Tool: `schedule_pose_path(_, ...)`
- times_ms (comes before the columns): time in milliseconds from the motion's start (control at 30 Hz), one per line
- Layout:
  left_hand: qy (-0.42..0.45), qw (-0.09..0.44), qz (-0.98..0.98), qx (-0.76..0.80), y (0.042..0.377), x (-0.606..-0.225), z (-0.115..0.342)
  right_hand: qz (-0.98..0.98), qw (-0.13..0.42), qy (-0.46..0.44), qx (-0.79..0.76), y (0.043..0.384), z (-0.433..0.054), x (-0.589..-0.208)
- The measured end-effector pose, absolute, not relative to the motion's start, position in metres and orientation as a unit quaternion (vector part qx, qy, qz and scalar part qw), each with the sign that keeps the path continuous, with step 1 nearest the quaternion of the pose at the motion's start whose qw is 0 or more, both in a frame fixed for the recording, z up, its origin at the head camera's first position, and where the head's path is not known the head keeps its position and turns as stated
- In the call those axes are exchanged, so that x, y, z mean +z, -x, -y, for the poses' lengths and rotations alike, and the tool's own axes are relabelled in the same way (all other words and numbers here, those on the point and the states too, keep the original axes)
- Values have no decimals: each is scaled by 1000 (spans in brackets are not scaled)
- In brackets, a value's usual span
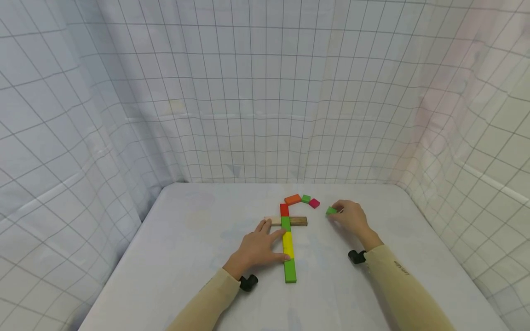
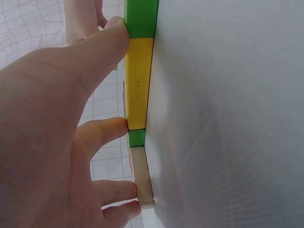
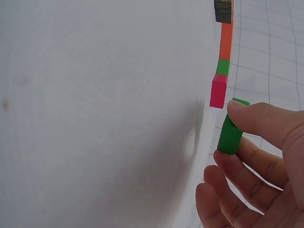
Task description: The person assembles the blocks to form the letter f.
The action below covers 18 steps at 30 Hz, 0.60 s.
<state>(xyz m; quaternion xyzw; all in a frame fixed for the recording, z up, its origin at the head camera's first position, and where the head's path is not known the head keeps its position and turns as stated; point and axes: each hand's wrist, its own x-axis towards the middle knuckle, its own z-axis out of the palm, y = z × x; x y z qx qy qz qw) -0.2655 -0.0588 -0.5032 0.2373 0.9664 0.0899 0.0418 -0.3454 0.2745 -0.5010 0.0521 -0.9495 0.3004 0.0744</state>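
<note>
My left hand [image 1: 257, 247] spreads over a column of blocks, with its thumb beside the joint of the yellow block [image 1: 288, 245] and the near green block [image 1: 290, 272]. Its index fingertip touches near the far green block [image 2: 137, 137], and other fingertips rest against the pale wooden block [image 2: 143, 175]. Between thumb and finger, my right hand [image 1: 350, 218] pinches a small green block [image 3: 231, 137]. That block is just right of a pink block [image 1: 314, 203], which ends a curved row with another small green block [image 1: 306, 198] and an orange block [image 1: 293, 199].
A red block [image 1: 284, 210] tops the column, and a dark brown wooden block [image 1: 299, 221] juts from its right side. The blocks lie on a white-covered table [image 1: 198, 239]. Grid-patterned white cloth [image 1: 256, 92] hangs behind and on both sides.
</note>
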Motion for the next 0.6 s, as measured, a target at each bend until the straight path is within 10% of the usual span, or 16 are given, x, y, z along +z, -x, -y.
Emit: schedule_pose_path(600, -241, 44, -965, 91, 267, -506, 61, 955, 58, -25, 290, 350, -251, -499)
